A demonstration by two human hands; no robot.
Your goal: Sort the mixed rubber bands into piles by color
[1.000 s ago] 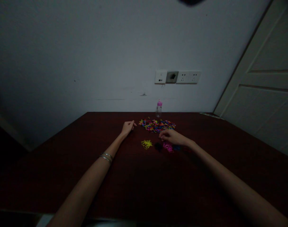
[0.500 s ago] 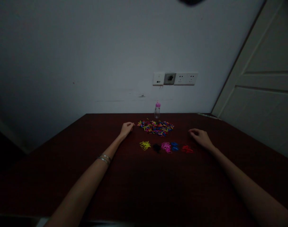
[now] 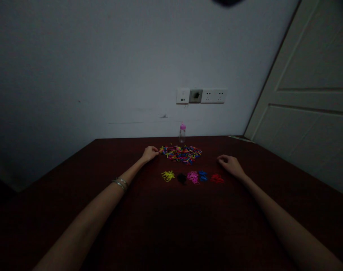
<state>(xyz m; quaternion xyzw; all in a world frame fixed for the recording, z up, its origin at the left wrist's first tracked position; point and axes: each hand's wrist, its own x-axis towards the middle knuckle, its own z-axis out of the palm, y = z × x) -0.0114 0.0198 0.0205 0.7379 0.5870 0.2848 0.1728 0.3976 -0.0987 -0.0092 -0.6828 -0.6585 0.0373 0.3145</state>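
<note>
A wide mixed pile of small coloured bands lies towards the back of the dark table. My left hand is at the pile's left edge, thumb and fingertips pinched together; what is between them is too small to make out. My right hand rests on the table to the right of the pile, fingers curled, its fingertips too dim to tell what they hold. Nearer me is a row of sorted heaps: yellow, black, pink, blue and red.
A clear bottle with a pink cap stands behind the mixed pile, near the wall. Sockets are set in the wall above the table. A pale panelled door is at the right.
The whole view has shifted slightly, so that most things appear further left. My left hand's fingertips are now closer to the left edge of the mixed pile.
</note>
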